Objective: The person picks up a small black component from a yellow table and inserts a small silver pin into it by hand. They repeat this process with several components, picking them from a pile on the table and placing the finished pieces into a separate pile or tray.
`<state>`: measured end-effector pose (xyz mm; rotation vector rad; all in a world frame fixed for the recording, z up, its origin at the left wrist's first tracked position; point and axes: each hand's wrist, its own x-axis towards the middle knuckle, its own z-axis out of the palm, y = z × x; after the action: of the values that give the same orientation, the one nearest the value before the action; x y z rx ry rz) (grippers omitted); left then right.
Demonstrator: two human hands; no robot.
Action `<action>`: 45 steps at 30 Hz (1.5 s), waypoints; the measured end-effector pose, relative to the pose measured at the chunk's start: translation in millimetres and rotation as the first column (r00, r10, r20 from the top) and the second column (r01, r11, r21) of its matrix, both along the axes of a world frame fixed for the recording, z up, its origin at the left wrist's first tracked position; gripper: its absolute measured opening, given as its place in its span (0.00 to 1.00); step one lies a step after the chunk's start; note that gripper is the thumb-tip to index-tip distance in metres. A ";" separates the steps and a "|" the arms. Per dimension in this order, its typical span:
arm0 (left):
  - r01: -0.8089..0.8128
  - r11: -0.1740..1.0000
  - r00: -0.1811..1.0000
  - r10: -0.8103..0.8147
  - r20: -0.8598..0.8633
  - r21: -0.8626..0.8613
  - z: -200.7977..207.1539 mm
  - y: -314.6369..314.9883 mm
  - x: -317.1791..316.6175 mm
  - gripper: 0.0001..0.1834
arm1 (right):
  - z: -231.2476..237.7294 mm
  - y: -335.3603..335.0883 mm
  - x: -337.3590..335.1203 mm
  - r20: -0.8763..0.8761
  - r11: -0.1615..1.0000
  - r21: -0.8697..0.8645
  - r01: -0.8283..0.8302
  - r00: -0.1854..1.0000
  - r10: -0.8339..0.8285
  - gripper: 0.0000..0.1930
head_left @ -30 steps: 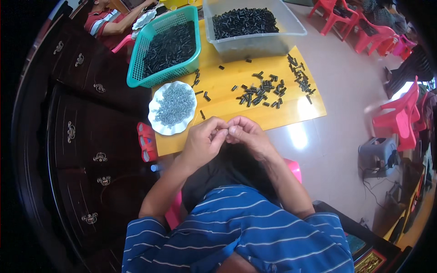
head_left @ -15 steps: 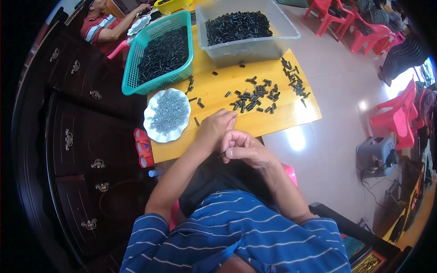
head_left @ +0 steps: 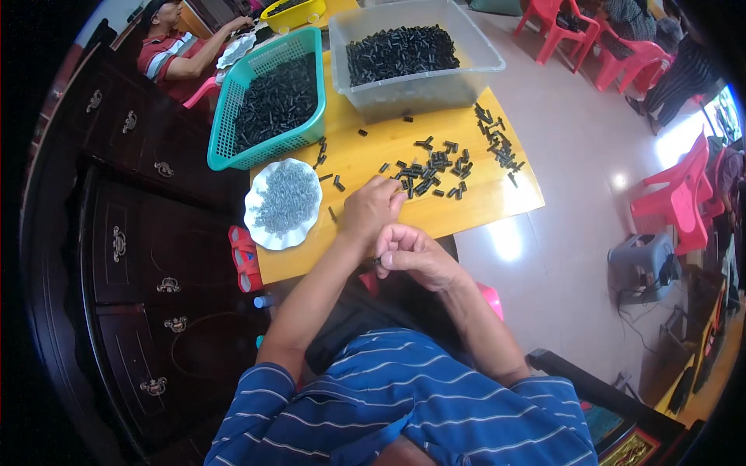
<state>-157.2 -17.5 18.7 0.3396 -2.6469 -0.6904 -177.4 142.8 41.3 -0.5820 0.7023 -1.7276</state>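
My left hand (head_left: 368, 211) rests over the front part of the yellow table, its curled fingertips at the near-left edge of a loose pile of short black tubes (head_left: 427, 172). Whatever those fingers may hold is hidden beneath them. Just below it, my right hand (head_left: 416, 256) is closed in a pinch around a small black piece (head_left: 378, 262), of which only a dark end shows. To the left of my hands stands a white scalloped plate (head_left: 252, 221) heaped with small clear pieces (head_left: 286, 196).
Behind the plate is a green basket (head_left: 225, 144) full of black tubes; beside it stands a translucent tub (head_left: 412, 97) of more. Another row of tubes (head_left: 497, 140) lies along the table's right edge. Dark drawers (head_left: 124, 248) rise at left; a person (head_left: 175, 58) sits beyond the basket.
My left hand has moved slightly forward to the pile's edge. My right hand keeps its pinch, almost in the same place. The whole view has shifted a little.
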 end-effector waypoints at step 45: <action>0.105 0.672 0.979 0.059 -0.194 0.733 49.6 8.5 84.1 0.07 | -25.3 -9.5 1.2 -0.020 0.946 0.146 0.288 0.957 -0.289 0.08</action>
<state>-73.1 -9.0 68.4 0.4175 -2.0472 -1.7159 -176.2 133.3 16.1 -0.3884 0.9432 -1.9243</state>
